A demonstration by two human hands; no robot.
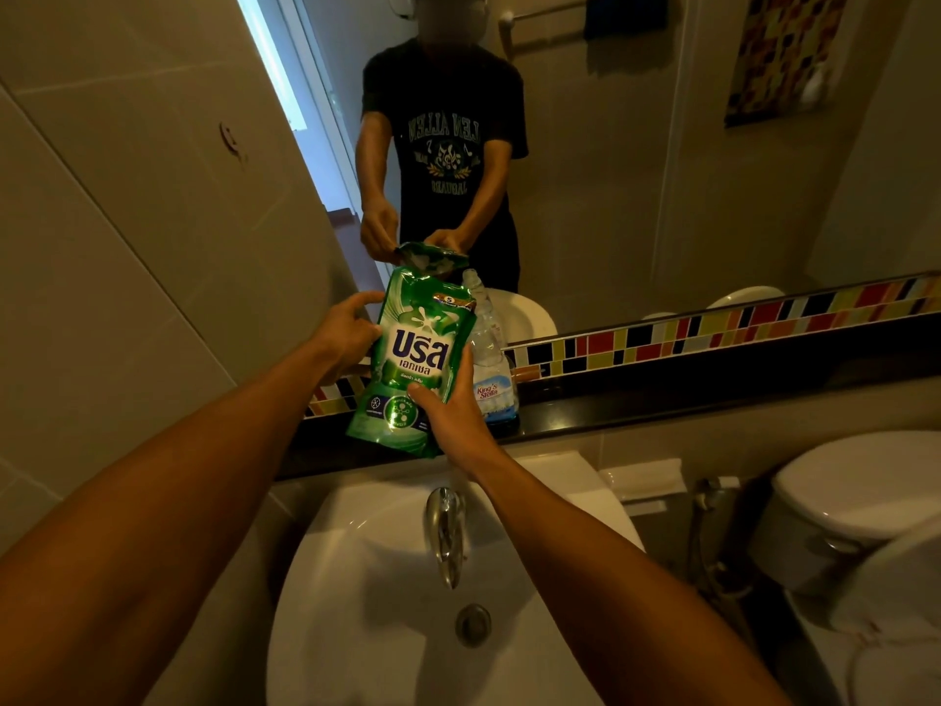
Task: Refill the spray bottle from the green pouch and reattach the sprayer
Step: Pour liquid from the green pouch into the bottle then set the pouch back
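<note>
We are holding the green pouch (413,356) with both hands above the dark ledge (662,394). Our right hand (455,415) is gripping the pouch's lower right side, thumb across the front and fingers curled behind it. Our left hand (351,331) is grasping the pouch's upper left edge, thumb at the front and fingers reaching round the top corner. The pouch is standing nearly upright, tilting a little, with its printed face toward us and its crumpled top just in front of the mirror (611,170).

Just to the right of the pouch, partly hidden behind it, a clear bottle (491,369) is standing on the ledge with no sprayer on its neck and a little blue liquid sitting at its bottom. Behind the pouch a strip of coloured tiles (713,331) is running along the foot of the mirror. Below the pouch the white sink (356,603) is lying with its chrome tap (445,527) pointing toward the drain (472,624). Further right of the pouch a white toilet (855,501) is standing.
</note>
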